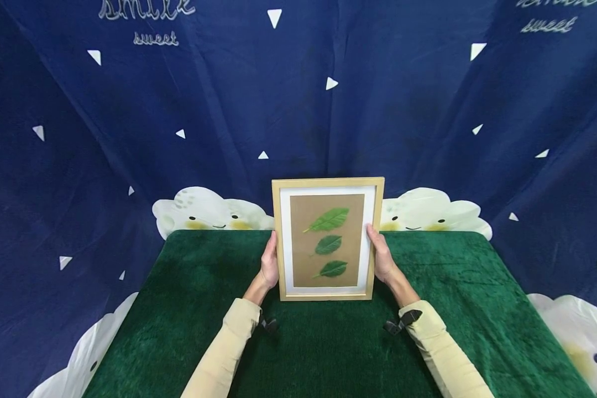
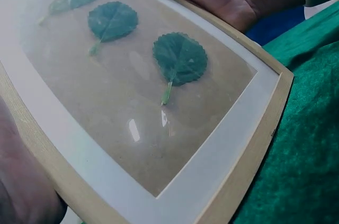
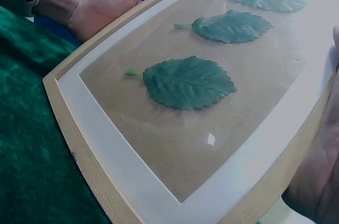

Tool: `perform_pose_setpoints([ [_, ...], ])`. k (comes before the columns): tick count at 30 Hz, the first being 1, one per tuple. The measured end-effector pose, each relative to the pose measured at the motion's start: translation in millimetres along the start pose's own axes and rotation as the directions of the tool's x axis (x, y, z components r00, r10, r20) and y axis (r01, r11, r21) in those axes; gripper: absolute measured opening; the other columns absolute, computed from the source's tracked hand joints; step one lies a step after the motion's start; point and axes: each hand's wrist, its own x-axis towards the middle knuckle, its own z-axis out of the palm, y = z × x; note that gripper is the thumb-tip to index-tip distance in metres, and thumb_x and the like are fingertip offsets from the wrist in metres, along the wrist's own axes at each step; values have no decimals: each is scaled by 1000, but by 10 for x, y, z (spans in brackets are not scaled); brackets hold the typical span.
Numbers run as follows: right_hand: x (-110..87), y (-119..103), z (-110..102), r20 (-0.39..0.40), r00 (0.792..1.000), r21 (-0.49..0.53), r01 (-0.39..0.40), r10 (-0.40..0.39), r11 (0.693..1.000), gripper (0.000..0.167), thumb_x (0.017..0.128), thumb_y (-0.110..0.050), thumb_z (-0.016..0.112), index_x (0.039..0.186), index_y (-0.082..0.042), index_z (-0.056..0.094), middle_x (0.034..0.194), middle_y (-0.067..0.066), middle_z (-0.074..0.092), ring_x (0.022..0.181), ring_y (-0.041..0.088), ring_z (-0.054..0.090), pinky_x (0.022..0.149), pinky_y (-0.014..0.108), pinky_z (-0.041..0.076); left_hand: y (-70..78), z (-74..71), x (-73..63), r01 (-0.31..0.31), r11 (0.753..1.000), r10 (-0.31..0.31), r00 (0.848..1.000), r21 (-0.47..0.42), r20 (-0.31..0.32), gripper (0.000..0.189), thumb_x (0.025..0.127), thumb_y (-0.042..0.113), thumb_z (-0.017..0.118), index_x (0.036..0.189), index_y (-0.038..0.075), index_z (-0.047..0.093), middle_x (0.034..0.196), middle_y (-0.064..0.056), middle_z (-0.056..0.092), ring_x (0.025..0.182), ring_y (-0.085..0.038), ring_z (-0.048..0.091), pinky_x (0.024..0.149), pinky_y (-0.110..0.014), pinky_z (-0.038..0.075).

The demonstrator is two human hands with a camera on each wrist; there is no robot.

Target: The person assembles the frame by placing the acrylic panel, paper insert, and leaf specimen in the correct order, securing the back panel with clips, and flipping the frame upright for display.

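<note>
A light wooden picture frame (image 1: 326, 296) is held up in the middle of the head view, its face toward me. Behind its clear front, a white mat surrounds brown backing with three green leaves (image 1: 330, 245) in a column. My left hand (image 1: 270, 261) grips the left side edge, and my right hand (image 1: 382, 255) grips the right one with the thumb over the front border. Both wrist views show the frame close up, with reflections on the clear front. The fingers behind the frame are hidden.
A green plush cloth (image 1: 179, 309) covers the table below. Behind it hangs a dark blue curtain (image 1: 229, 110) with white triangles, lettering and smiling clouds (image 1: 430, 213). Dark wrist cameras (image 1: 394, 327) sit under both forearms.
</note>
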Motion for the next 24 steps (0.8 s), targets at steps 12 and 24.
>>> perform_pose_setpoints([
  [12,-51,-46,12,-19,998,13,-58,58,998,45,110,-53,37,119,-19,64,98,-3,78,84,14,76,72,29,60,30,46,0,-3,1000,4,998,11,-59,90,102,74,17,155,2,30,125,-3,52,111,-15,53,98,-31,41],
  [24,-105,-30,45,-134,983,-106,-138,123,985,63,111,-55,35,133,0,56,97,-6,75,84,10,72,75,27,57,73,91,-83,124,979,-92,977,161,-190,85,106,67,14,156,3,38,134,-21,54,116,-24,55,102,-39,41],
])
